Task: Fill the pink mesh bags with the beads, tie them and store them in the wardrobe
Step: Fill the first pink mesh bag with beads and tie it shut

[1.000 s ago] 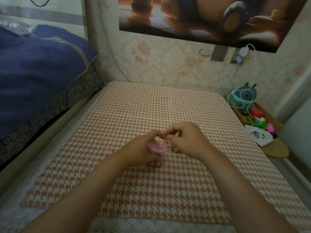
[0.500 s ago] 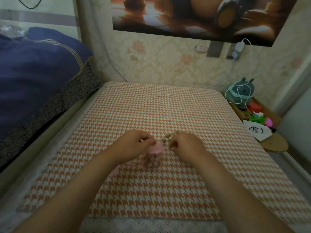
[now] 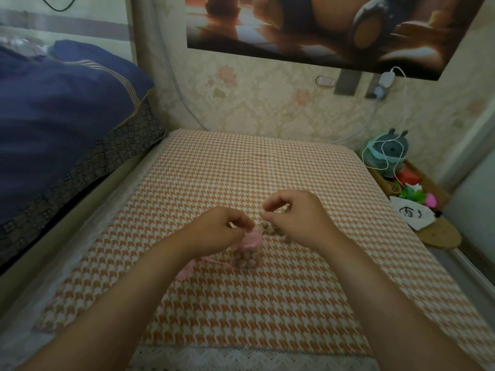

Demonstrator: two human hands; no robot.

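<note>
Head view. Logged pink mesh bag (image 3: 247,250) mid houndstooth cloth (image 3: 241,170): upright, long axis vertical, mouth up, pinched shut by left hand (image 3: 222,228). Saw right hand (image 3: 297,218) toward cloth's far edge, fingertips curled together; couldn't tell what held.

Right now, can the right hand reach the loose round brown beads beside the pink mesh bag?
Probably yes: the right hand is right over the loose round brown beads, and nothing lies between them.
</note>
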